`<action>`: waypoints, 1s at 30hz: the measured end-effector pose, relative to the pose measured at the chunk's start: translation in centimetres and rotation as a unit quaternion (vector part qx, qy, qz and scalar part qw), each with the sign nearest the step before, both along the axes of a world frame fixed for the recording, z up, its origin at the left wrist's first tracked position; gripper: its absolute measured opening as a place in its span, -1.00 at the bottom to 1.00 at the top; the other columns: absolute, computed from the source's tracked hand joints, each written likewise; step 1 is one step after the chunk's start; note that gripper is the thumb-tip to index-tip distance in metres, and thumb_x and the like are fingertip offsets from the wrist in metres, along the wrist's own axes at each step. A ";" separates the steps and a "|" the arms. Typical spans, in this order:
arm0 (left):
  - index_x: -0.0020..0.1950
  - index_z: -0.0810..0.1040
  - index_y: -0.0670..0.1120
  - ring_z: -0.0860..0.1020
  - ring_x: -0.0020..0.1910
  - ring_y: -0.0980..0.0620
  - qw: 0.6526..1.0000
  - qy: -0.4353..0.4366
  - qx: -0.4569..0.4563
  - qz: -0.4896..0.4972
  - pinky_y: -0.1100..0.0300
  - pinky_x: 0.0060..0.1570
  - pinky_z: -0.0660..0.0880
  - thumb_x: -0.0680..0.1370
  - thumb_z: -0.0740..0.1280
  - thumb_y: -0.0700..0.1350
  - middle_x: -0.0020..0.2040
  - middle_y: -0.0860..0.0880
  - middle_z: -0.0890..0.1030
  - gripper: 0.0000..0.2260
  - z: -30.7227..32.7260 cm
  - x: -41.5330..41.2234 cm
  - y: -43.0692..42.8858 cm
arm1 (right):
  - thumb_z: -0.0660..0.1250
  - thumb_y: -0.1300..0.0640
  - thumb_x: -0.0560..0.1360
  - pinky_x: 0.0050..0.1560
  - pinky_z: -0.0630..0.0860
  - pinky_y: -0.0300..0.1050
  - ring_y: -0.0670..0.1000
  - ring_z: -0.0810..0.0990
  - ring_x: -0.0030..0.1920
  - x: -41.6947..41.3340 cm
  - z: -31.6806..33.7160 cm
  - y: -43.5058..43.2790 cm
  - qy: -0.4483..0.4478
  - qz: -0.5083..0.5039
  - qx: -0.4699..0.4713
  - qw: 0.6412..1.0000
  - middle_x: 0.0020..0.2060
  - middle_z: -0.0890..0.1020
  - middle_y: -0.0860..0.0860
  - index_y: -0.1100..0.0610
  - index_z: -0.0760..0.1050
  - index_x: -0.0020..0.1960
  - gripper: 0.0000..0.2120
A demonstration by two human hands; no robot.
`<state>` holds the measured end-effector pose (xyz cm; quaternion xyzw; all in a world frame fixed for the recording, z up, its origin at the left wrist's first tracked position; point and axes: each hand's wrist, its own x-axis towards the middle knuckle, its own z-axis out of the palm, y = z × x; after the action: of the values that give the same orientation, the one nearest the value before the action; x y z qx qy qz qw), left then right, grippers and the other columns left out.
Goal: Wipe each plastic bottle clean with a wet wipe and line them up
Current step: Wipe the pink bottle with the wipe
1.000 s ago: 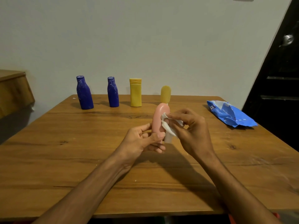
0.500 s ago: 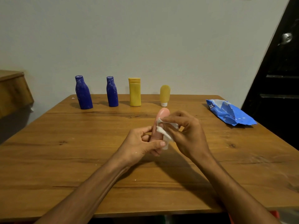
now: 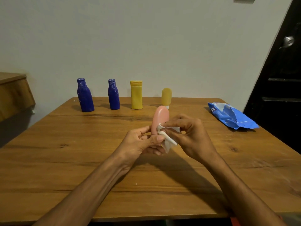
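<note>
While the left hand [image 3: 140,142] grips a pink bottle [image 3: 160,118] steady, the right hand [image 3: 187,136] pinches a wet wipe [image 3: 167,139] against it to clean.

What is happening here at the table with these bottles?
A person is wiping a pink bottle. The left hand holds it upright above the wooden table, and the right hand pinches a white wet wipe against its side. At the far edge stand a blue bottle, a second blue bottle, a yellow bottle and a small yellow tube. A blue wipe pack lies on the right.
</note>
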<state>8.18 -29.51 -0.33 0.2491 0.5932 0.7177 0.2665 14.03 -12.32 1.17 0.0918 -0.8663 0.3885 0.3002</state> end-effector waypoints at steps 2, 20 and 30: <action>0.30 0.49 -0.18 0.66 -0.19 -0.10 1.000 0.001 -0.007 -0.023 0.17 -0.20 0.64 0.39 0.46 -0.18 -0.02 -0.27 0.68 -0.51 0.1 -0.1 -0.2 | 0.43 0.18 0.42 -0.15 0.54 -0.25 -0.13 0.57 -0.05 -0.1 0.0 0.4 0.009 -0.016 -0.019 1.000 -0.09 0.63 -0.10 0.06 0.66 0.00 -0.84; 0.21 0.48 -0.03 0.64 -0.18 -0.05 0.996 0.053 -0.063 -0.042 0.14 -0.18 0.61 0.37 0.46 -0.13 -0.01 -0.20 0.69 -0.57 -0.2 0.2 -0.1 | 0.35 0.16 0.50 -0.15 0.41 -0.46 -0.25 0.51 -0.02 -0.1 0.3 0.5 0.101 -0.103 -0.067 0.987 -0.06 0.57 -0.15 -0.03 0.57 0.11 -0.79; 0.27 0.52 -0.09 0.63 -0.21 0.00 0.987 0.130 -0.091 0.001 0.20 -0.23 0.58 0.51 0.40 -0.23 -0.06 -0.14 0.66 -0.67 -0.7 0.2 0.4 | 0.39 0.24 0.44 -0.13 0.44 -0.46 -0.22 0.48 -0.03 0.3 0.1 -0.7 0.118 -0.072 0.028 0.990 -0.02 0.54 -0.01 0.13 0.62 0.11 -0.75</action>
<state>8.43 -29.10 -1.01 0.3146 0.6860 0.6223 0.2078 14.37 -12.99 1.27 0.0829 -0.8397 0.3275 0.4252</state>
